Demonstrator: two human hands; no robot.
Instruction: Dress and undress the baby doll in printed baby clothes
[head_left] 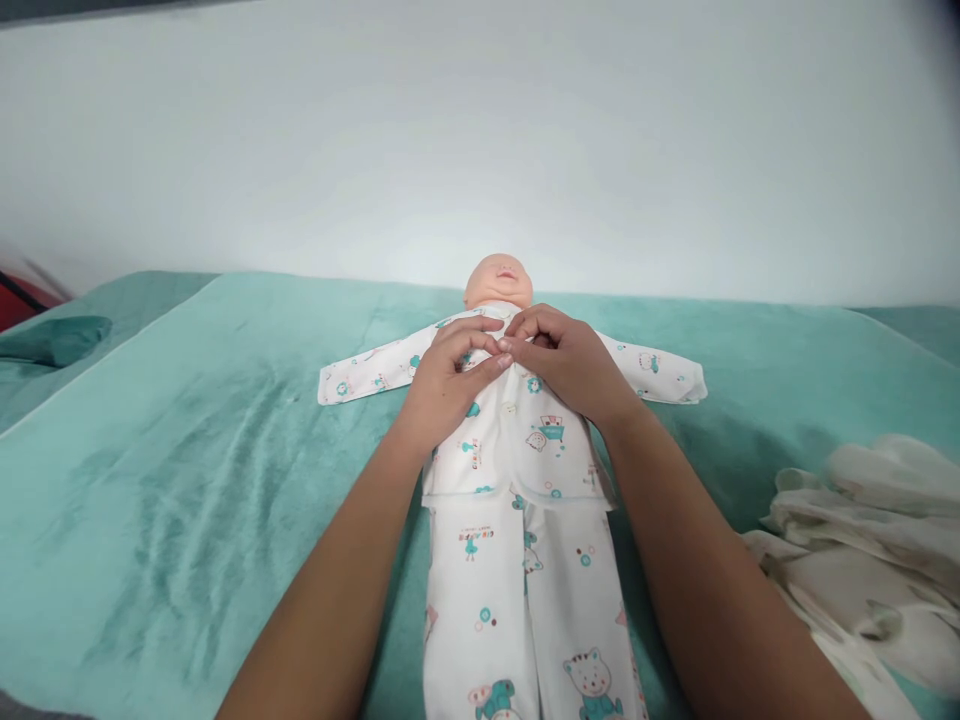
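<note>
Left hand: the bare left hand [450, 375] is palm-down on the chest, fingers curved, thumb and forefinger tips drawn close; whether cloth is nipped between them cannot be told.
Right hand: the bare right hand [574, 360] is bent inward, fingers curled, thumb reaching to the left fingertips, touching or nearly so; its hold is hidden.
Printed top: a white, long-sleeved cloth baby top with teal and pink cartoon print [514, 455] lies directly under both hands, its lower part towards the wearer.
Long axis: the front opening runs from the neck, beneath the meeting fingertips, towards the wearer; neither hand is clearly nearer to it.
Fastener: one small, pale, round fastener [510, 408] shows just below the fingertips, blurred.
Sleeves: spread outward, one beyond each hand.
Doll: a smooth, bald, flesh-coloured doll [499, 280] wears the top; its head is just beyond the hands.
Trousers: white printed cloth trousers [480, 590] extend between the forearms.
Bedding: a teal plush cover [247, 480] beneath.
Pile: crumpled off-white cloth [862, 570], right of the right forearm.
</note>
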